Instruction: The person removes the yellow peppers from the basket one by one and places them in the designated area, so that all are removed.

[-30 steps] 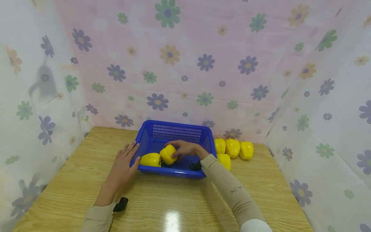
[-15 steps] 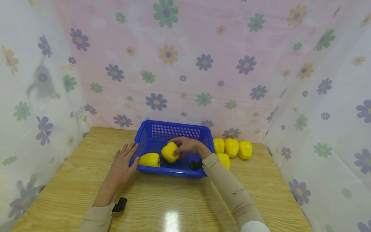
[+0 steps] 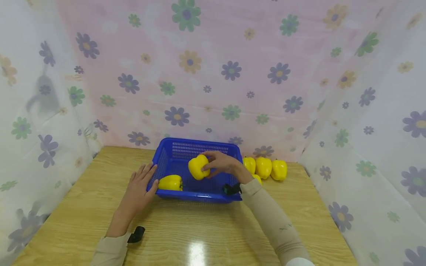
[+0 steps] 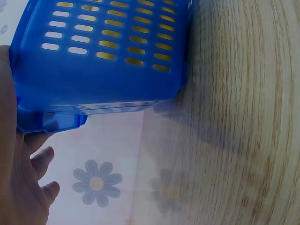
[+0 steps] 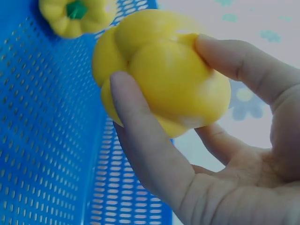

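My right hand [image 3: 220, 162] grips a yellow bell pepper [image 3: 198, 167] between thumb and fingers, held up over the blue basket [image 3: 199, 196]. In the right wrist view the fingertips [image 5: 123, 89] press on the lobed sides of the pepper [image 5: 173, 79]. Another yellow bell pepper [image 3: 170, 182] lies in the basket's near left corner, its green stem [image 5: 76, 9] showing in the right wrist view. My left hand [image 3: 139, 186] rests at the basket's left rim, fingers extended, thumb on the near left corner. Seen from the left wrist, the fingers [image 4: 43, 161] stand beside the rim handle.
Several yellow bell peppers [image 3: 263, 168] stand on the wooden table [image 3: 166, 232] right of the basket, one partly hidden by the right arm. Black wrist cameras [image 3: 136, 234] sit at both cuffs. Flower-printed cloth [image 3: 206, 66] walls the table at the back and sides.
The right hand has lifted the pepper up from beside the other one and moved it slightly right. My left hand stays at the basket's rim.
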The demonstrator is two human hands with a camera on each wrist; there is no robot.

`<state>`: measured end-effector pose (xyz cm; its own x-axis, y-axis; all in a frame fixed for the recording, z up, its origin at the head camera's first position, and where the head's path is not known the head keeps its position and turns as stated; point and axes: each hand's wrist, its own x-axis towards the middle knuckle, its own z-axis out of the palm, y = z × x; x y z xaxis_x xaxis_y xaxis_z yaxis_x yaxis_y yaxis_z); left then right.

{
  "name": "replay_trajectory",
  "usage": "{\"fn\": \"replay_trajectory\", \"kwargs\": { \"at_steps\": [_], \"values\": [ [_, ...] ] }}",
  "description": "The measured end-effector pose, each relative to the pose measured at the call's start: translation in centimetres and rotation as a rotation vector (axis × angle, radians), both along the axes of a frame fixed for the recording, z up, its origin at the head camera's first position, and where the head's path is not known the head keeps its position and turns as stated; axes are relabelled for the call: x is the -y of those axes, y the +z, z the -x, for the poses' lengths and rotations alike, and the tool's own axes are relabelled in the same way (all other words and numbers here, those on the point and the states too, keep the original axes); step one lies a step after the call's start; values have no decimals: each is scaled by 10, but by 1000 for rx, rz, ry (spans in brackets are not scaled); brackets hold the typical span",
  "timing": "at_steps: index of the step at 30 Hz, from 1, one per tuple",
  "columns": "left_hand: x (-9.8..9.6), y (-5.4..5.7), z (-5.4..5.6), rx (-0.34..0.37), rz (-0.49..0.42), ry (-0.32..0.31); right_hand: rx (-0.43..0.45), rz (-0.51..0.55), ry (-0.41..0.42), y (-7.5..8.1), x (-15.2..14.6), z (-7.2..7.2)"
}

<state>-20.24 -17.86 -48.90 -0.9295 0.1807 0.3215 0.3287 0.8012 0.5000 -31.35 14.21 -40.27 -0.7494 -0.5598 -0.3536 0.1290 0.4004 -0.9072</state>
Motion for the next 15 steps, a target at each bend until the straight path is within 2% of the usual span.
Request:
{"fn": "replay_trajectory", "kwargs": {
  "at_steps": [8, 15],
  "values": [
    [1, -1, 1, -2, 2, 5, -49, 95, -16, 19, -9, -24],
    [-1, -2, 1, -5, -2, 0, -68, 157, 0, 17, -23, -42]
  ]
}}
